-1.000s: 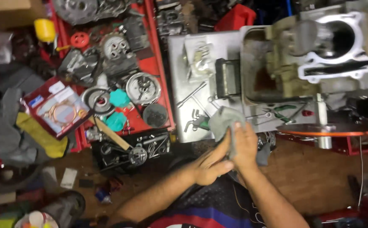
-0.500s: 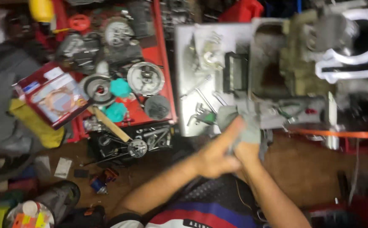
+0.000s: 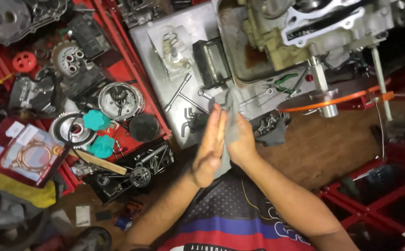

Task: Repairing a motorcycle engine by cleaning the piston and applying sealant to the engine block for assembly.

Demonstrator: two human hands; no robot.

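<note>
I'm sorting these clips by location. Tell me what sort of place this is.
Most likely a motorcycle or small-engine repair workshop. An engine block sits on a metal tray, red trays hold gears and clutch parts, and both hands press a grey rag between them.

There is one view only, from the camera on my head, looking almost straight down past my chest. My left hand (image 3: 210, 144) and right hand (image 3: 240, 139) sit near the middle of the frame, close below the lens. Beyond them, toward the top edge, lies the flat grey metal bench (image 3: 153, 42); the red metal tray of engine parts (image 3: 158, 123) fills the left, and the brown wooden floor (image 3: 323, 148) shows at right.
</note>
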